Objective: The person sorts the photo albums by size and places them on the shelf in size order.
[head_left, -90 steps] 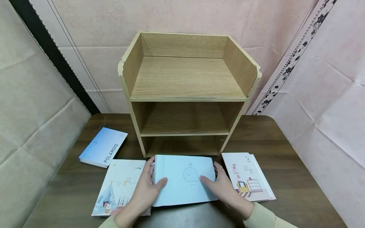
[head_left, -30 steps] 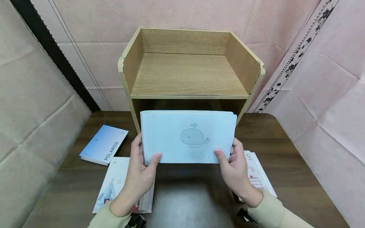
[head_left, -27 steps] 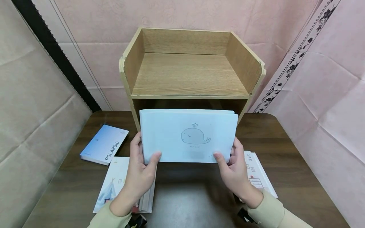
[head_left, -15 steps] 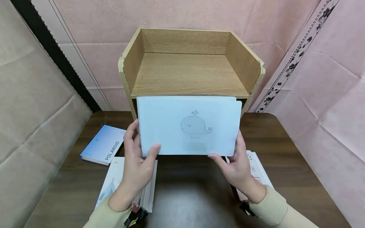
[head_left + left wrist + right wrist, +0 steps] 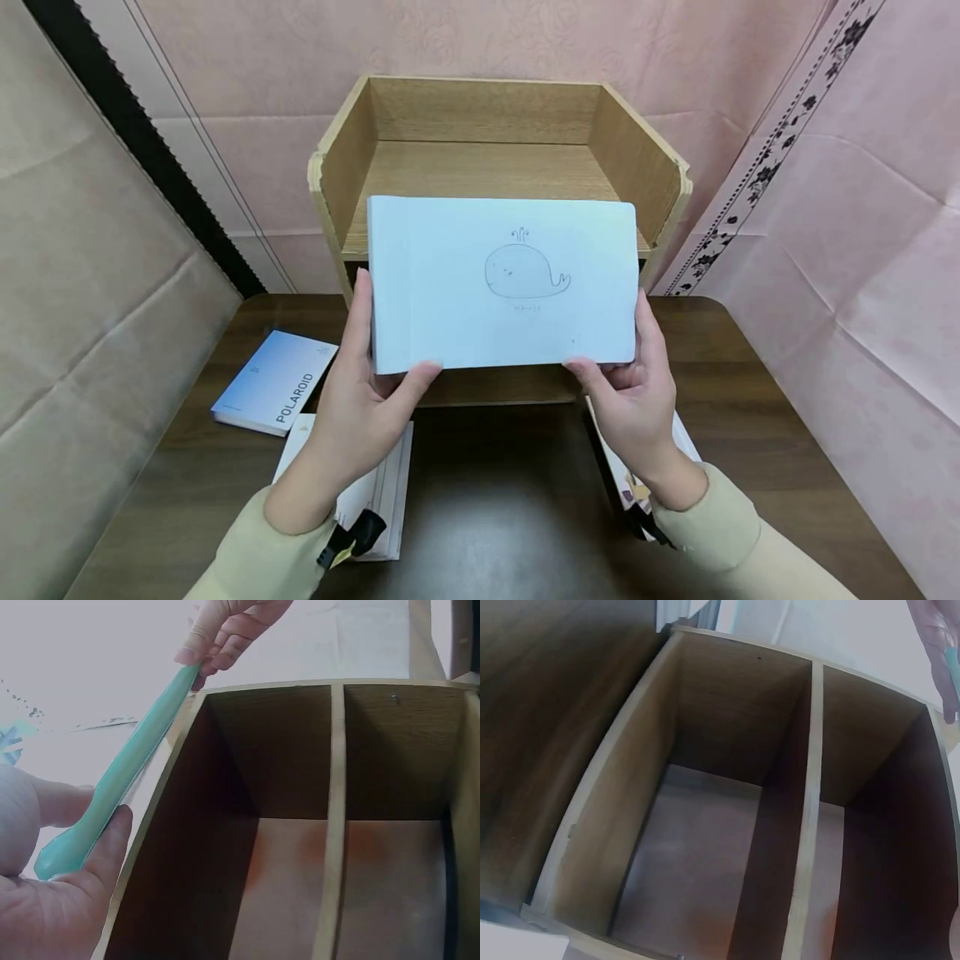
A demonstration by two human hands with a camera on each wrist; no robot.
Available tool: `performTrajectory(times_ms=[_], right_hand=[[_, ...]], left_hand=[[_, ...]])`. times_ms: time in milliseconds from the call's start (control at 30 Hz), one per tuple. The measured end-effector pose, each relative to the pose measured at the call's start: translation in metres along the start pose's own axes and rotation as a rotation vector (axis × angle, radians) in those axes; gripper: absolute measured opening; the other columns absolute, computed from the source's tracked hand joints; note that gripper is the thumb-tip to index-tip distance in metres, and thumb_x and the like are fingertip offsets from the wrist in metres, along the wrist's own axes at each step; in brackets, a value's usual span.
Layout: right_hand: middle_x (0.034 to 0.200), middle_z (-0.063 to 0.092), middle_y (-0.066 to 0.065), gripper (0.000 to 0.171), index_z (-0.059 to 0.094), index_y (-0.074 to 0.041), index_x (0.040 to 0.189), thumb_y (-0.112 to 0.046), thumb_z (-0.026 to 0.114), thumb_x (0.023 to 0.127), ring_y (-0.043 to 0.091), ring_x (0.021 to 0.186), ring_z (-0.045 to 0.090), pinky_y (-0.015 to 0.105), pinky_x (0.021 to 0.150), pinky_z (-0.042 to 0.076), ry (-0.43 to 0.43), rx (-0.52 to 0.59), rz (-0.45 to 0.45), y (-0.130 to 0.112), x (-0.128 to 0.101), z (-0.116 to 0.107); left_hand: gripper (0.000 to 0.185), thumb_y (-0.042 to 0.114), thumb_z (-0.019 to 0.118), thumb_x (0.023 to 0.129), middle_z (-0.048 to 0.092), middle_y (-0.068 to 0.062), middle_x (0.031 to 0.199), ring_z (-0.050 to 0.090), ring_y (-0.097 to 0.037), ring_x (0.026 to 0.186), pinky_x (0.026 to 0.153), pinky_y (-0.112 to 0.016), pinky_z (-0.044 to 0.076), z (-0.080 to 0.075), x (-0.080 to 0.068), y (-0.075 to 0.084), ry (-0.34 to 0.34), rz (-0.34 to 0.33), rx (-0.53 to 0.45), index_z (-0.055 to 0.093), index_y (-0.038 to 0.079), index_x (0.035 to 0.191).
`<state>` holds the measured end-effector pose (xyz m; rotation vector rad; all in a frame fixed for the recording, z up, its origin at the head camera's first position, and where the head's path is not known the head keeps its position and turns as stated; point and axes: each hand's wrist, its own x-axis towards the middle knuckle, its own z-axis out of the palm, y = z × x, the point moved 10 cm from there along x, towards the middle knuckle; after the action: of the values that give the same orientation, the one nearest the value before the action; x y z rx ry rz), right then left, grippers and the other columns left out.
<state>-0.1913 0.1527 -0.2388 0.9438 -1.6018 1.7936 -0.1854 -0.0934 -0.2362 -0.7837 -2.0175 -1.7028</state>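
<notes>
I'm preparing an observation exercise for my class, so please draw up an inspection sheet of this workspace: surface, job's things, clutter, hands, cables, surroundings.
Surface: brown wood-grain table.
Job's things: light-blue whale book, held up, overlapping the wooden shelf unit in the head view.
Clutter: blue POLAROID book lying at left; left white book and right white book, both partly hidden by arms.
Hands: left hand and right hand grip the whale book's opposite ends.
Cables: nothing seen.
Surroundings: pale sheets behind and at both sides.
</notes>
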Motion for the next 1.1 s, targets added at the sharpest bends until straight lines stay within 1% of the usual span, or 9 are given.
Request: performTrajectory(times_ms=[100, 200, 333, 400, 467, 600, 800, 1000, 1100], right_hand=[[0.139, 0.037, 0.032, 0.092, 0.017, 0.002, 0.152, 0.025, 0.064, 0.077, 0.028, 0.112, 0.057, 0.030, 0.085, 0.053, 0.016, -0.003, 0.034, 0.008, 0.001, -0.005], [0.139, 0.037, 0.030, 0.095, 0.018, -0.001, 0.153, 0.030, 0.062, 0.074, 0.029, 0.111, 0.057, 0.029, 0.084, 0.053, 0.035, -0.007, 0.049, 0.016, 0.000, -0.009], [0.135, 0.041, 0.030, 0.096, 0.020, 0.000, 0.152, 0.035, 0.059, 0.071, 0.028, 0.109, 0.059, 0.028, 0.084, 0.053, 0.065, -0.041, 0.044, 0.016, 0.002, -0.012], [0.134, 0.042, 0.030, 0.095, 0.023, 0.001, 0.151, 0.036, 0.059, 0.070, 0.028, 0.108, 0.059, 0.028, 0.084, 0.053, 0.090, -0.051, 0.044, 0.015, 0.003, -0.014], [0.134, 0.043, 0.030, 0.092, 0.027, 0.003, 0.149, 0.037, 0.059, 0.070, 0.028, 0.107, 0.059, 0.029, 0.085, 0.052, 0.124, -0.040, 0.052, 0.014, 0.005, -0.017], [0.133, 0.045, 0.030, 0.082, 0.035, 0.006, 0.145, 0.034, 0.060, 0.072, 0.030, 0.107, 0.058, 0.029, 0.087, 0.052, 0.188, -0.008, 0.069, 0.012, 0.010, -0.023], [0.133, 0.046, 0.030, 0.073, 0.039, 0.010, 0.141, 0.030, 0.062, 0.075, 0.032, 0.111, 0.055, 0.030, 0.091, 0.049, 0.225, -0.003, 0.056, 0.005, 0.014, -0.024], [0.132, 0.047, 0.029, 0.062, 0.044, 0.009, 0.136, 0.021, 0.066, 0.079, 0.031, 0.107, 0.056, 0.030, 0.090, 0.050, 0.258, 0.023, 0.051, 0.005, 0.021, -0.027], [0.129, 0.049, 0.029, 0.060, 0.047, 0.010, 0.134, 0.021, 0.066, 0.078, 0.030, 0.103, 0.057, 0.029, 0.089, 0.050, 0.289, 0.011, 0.029, 0.005, 0.025, -0.030]], left_hand=[[0.102, -0.010, 0.065, 0.086, 0.018, -0.001, 0.157, 0.051, -0.024, 0.120, 0.086, -0.028, 0.052, 0.000, 0.003, 0.001, -0.011, -0.026, -0.007, -0.004, 0.019, 0.156], [0.101, -0.010, 0.064, 0.087, 0.023, -0.003, 0.155, 0.052, -0.025, 0.119, 0.086, -0.028, 0.052, 0.001, 0.004, 0.002, -0.008, -0.035, -0.024, -0.004, 0.019, 0.156], [0.099, -0.015, 0.062, 0.086, 0.027, -0.010, 0.151, 0.051, -0.029, 0.121, 0.090, -0.028, 0.050, 0.001, 0.006, 0.004, 0.007, 0.007, -0.081, -0.002, 0.014, 0.156], [0.097, -0.017, 0.062, 0.085, 0.027, -0.012, 0.151, 0.049, -0.030, 0.122, 0.091, -0.029, 0.049, 0.000, 0.008, 0.006, 0.025, 0.032, -0.089, 0.000, 0.011, 0.155], [0.096, -0.016, 0.063, 0.084, 0.028, -0.013, 0.151, 0.049, -0.031, 0.122, 0.092, -0.029, 0.048, -0.002, 0.009, 0.007, 0.047, 0.054, -0.070, 0.003, 0.008, 0.155], [0.095, -0.015, 0.068, 0.082, 0.028, -0.011, 0.152, 0.049, -0.028, 0.123, 0.092, -0.028, 0.047, -0.006, 0.010, 0.010, 0.101, 0.088, 0.016, 0.010, 0.006, 0.155], [0.091, -0.015, 0.069, 0.080, 0.032, -0.007, 0.151, 0.049, -0.026, 0.123, 0.092, -0.029, 0.048, -0.012, 0.015, 0.017, 0.154, 0.127, 0.065, 0.019, 0.006, 0.154], [0.085, -0.010, 0.069, 0.083, 0.036, -0.009, 0.149, 0.050, -0.023, 0.123, 0.092, -0.027, 0.047, -0.015, 0.022, 0.017, 0.166, 0.127, 0.116, 0.022, 0.003, 0.152], [0.080, -0.004, 0.070, 0.085, 0.035, -0.009, 0.150, 0.050, -0.020, 0.123, 0.090, -0.025, 0.048, -0.017, 0.026, 0.016, 0.179, 0.117, 0.185, 0.025, 0.003, 0.151]])
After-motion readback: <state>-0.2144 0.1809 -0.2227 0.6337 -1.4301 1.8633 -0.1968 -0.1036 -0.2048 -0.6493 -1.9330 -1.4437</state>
